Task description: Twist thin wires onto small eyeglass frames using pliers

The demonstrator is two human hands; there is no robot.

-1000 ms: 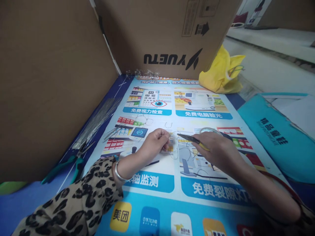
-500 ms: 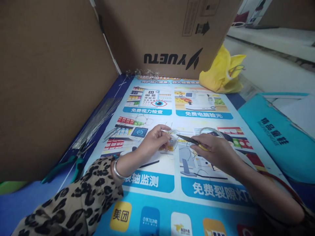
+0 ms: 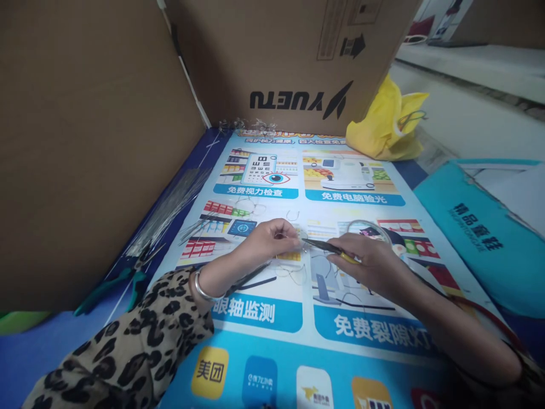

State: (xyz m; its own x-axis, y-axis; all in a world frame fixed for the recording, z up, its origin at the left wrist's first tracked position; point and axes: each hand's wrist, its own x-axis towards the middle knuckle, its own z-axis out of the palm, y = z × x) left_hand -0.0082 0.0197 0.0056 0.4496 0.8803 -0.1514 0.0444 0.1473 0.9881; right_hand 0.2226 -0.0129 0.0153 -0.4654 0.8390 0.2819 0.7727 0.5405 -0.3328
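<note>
My left hand (image 3: 276, 243) pinches a thin wire (image 3: 305, 237) between thumb and fingertips above the printed sheet. In my right hand (image 3: 367, 253) is a pair of pliers (image 3: 326, 246) with dark pointed jaws and a yellow handle. The plier tips point left and meet the wire beside my left fingertips; whether the jaws grip it is too small to tell. Bent loose wires (image 3: 293, 274) lie on the sheet beneath my hands. A larger wire coil (image 3: 369, 224) sits just beyond my right hand.
Green-handled pliers (image 3: 135, 278) and a bundle of straight wires (image 3: 168, 201) lie at left. Tall cardboard (image 3: 276, 62) stands behind and left. Tangled wire pieces (image 3: 238, 125) rest at its foot. At right are a yellow bag (image 3: 385, 128) and a turquoise box (image 3: 477, 227).
My left hand has turned, its fingers closing together and shifting slightly right. The plier tips have moved a little left and down, nearer to my left fingertips.
</note>
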